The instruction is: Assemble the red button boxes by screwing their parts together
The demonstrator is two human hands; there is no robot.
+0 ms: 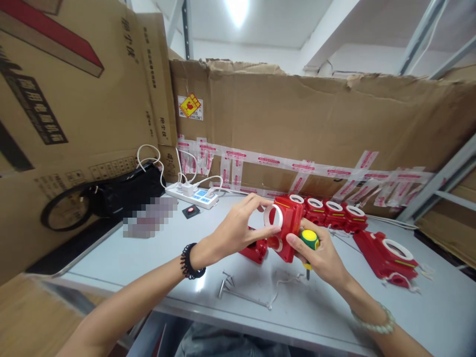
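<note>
Though apart from hands [243, 220], “电脑机箱” lettering [40, 110]

Tabletop [130, 258] has room leftward; red housings [333, 220] crowd beyond the right hand [324, 255].

Cardboard panel [267, 119] at the back, black bag [124, 191] at the left.

The panel has a ragged top edge, strips of white tape [268, 161] with red print across its lower part, and 1 yellow-and-red label [190, 105] at upper left. A large printed carton [104, 109] stands at the left, the bag in front of it. Near the bag, a white power strip [199, 197] carries plugs and looping white cables [193, 163]; 1 black square [191, 211] with a red centre lies just in front. At the far right slants a grey metal post [451, 187]; 1 ceiling light [238, 11] glows overhead.
</note>
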